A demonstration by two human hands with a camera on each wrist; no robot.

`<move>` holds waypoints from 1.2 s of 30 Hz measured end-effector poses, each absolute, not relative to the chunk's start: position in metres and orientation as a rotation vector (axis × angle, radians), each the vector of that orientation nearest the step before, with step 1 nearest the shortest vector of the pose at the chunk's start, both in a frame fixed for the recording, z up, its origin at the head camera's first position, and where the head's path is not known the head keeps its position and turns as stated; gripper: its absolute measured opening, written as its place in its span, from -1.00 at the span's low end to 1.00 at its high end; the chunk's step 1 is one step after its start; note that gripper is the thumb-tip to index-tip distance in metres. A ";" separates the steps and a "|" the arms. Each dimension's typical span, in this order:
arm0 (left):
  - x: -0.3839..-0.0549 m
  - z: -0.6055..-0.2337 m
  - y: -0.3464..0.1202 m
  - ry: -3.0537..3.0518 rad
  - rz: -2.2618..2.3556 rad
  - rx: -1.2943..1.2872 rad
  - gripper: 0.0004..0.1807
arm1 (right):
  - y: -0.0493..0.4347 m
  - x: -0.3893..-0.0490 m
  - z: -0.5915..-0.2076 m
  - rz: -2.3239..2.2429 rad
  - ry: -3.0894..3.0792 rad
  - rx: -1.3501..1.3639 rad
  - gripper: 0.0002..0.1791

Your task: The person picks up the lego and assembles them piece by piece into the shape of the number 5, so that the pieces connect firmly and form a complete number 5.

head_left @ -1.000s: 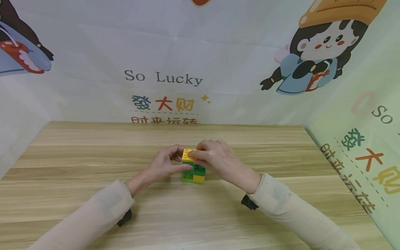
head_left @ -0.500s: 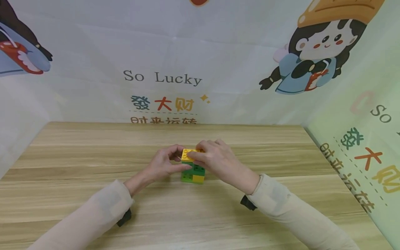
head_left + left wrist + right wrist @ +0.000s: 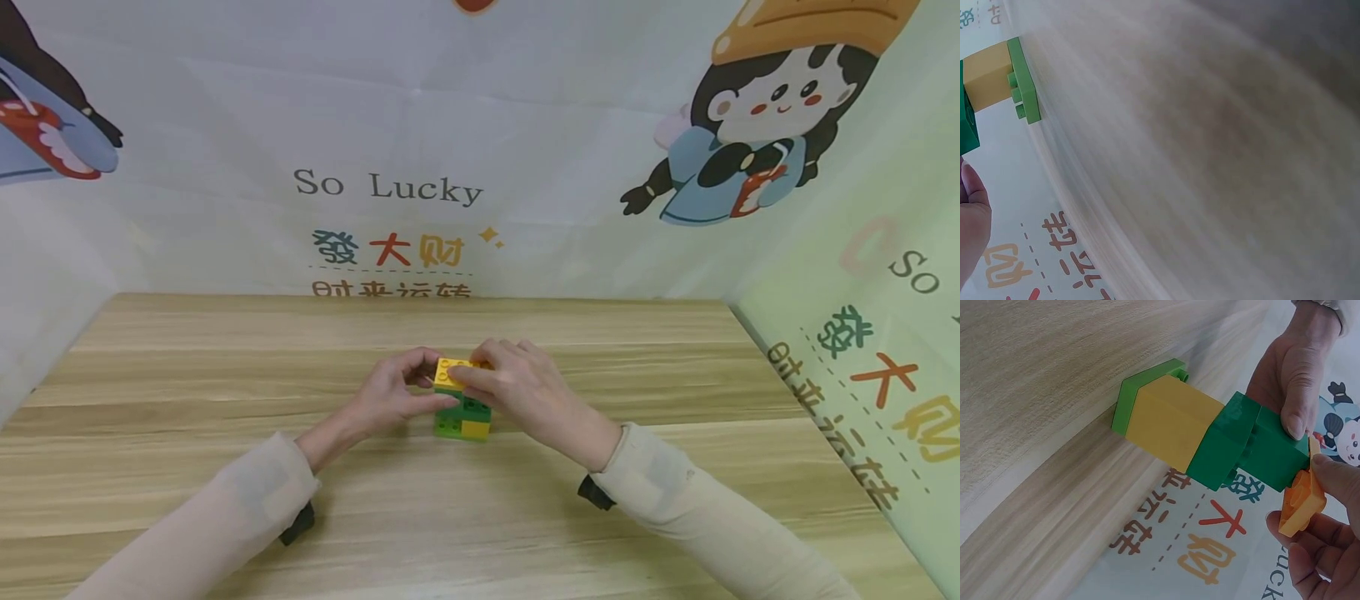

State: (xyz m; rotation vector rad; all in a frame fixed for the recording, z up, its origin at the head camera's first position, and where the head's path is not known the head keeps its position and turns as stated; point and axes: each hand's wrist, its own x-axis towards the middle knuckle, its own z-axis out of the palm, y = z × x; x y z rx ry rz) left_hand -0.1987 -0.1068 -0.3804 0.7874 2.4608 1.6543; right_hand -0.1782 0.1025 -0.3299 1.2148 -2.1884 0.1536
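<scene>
A tower of building blocks stands on the table in front of me. Its base is a flat light green brick [image 3: 1127, 403], bearing a yellow block [image 3: 1172, 419] at one end. Above come a dark green brick [image 3: 1222, 440] and a second dark green brick [image 3: 1279, 450]. With thumb and fingers on either side, my left hand [image 3: 386, 393] grips the upper dark green brick. My right hand [image 3: 528, 396] pinches a thin yellow brick [image 3: 1302, 503] at the tower's top. In the right wrist view this brick is tilted, its hollow underside partly showing, one end at the dark green brick.
The wooden table [image 3: 450, 517] stretches around the tower on every side. A printed white cloth [image 3: 225, 125] hangs behind it, and more of it rises along the left and right edges. Dark straps [image 3: 597, 492] show under both sleeves.
</scene>
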 end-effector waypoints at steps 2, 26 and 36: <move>-0.199 -0.380 -0.107 2.467 1.651 0.786 -0.58 | 0.102 -0.178 -0.330 0.156 -2.186 1.214 -0.85; -0.200 -0.380 -0.107 2.492 1.624 0.815 -0.59 | 0.103 -0.179 -0.334 0.042 -2.162 1.193 -0.84; -0.200 -0.380 -0.107 2.482 1.631 0.830 -0.61 | 0.104 -0.180 -0.340 0.104 -2.151 1.175 -0.80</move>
